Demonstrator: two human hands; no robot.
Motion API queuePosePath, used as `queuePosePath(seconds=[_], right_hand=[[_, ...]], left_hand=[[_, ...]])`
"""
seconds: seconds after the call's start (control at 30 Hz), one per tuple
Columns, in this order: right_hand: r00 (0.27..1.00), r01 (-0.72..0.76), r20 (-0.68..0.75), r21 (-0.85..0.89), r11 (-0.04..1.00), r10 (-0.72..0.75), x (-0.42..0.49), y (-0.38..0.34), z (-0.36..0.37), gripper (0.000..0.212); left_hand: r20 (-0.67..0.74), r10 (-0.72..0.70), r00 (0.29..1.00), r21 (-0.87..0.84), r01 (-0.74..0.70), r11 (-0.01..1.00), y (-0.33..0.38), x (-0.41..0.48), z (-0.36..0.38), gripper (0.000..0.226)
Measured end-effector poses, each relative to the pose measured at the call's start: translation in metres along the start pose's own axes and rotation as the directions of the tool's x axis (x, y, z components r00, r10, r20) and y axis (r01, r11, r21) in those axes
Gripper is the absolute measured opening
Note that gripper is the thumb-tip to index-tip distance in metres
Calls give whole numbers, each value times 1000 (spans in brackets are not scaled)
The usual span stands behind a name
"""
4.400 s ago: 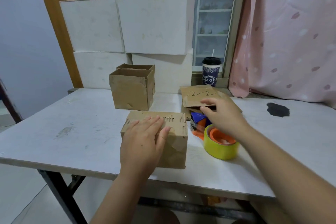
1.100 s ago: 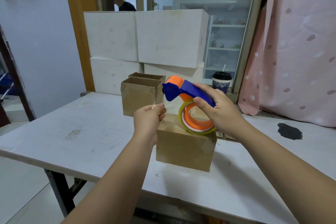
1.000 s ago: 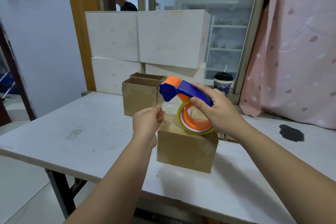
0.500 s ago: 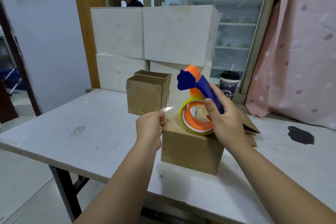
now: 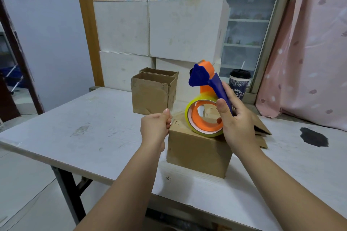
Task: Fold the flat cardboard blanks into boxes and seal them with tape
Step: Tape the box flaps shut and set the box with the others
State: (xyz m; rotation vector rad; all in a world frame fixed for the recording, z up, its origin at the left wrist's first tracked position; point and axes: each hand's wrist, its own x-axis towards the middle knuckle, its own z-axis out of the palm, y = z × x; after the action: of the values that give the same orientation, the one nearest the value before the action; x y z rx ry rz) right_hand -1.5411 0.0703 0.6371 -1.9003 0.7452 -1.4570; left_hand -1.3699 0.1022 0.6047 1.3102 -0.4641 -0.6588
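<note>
Dispenser [image 5: 205,88] raised upright, right hand [image 5: 237,125] gripping, left hand [image 5: 155,127] pinching tape [image 5: 176,113]

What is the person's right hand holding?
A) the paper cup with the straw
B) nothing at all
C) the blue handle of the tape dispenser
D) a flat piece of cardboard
C: the right hand has its fingers wrapped round the blue handle of the tape dispenser.

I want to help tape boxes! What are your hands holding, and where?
The right hand grips the tape dispenser by its blue handle. The left hand pinches the loose end of the clear tape.
</note>
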Motion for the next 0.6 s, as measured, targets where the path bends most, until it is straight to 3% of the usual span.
queuePosePath(seconds=[0.33, 0.6], right_hand=[[998, 67, 6, -155, 986, -67, -1, 0, 6, 50], [997, 73, 5, -158, 985, -74, -1, 2, 7, 49]], left_hand=[[50, 48, 998, 187, -57, 981, -10, 2, -6, 43], [54, 104, 993, 324, -116, 939, -10, 1, -5, 45]])
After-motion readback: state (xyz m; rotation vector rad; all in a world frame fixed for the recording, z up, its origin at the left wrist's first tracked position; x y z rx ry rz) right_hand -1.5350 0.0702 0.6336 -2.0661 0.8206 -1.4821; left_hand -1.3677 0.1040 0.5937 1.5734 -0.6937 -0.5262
